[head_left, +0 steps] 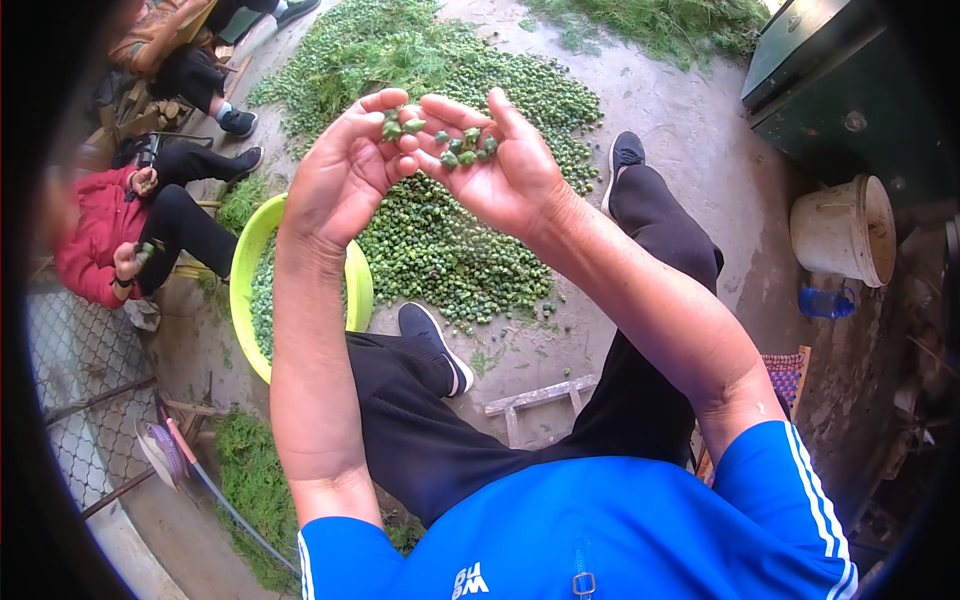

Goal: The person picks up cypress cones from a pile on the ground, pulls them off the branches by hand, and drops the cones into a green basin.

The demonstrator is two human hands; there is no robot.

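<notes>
Both my hands are raised side by side, palms up, over a heap of small round green fruits (pixel 450 250) on the ground. My left hand (pixel 342 175) has its fingers curled, with a few green fruits (pixel 392 128) at the fingertips. The cupped palm of my right hand (pixel 510 180) carries several more green fruits (pixel 467 157), its thumb held apart. The fingertips of the two hands nearly meet. Below my left forearm stands a yellow-green tub (pixel 364 290) holding more fruits, partly hidden by the arm.
Feathery green plants (pixel 660 25) lie at the back, with more greenery (pixel 245 490) at lower left. A person in red (pixel 92 235) sits at left, another person (pixel 165 45) behind. At right are a white bucket (pixel 835 232) and a blue plastic container (pixel 826 302). A frame (pixel 540 398) lies between my legs.
</notes>
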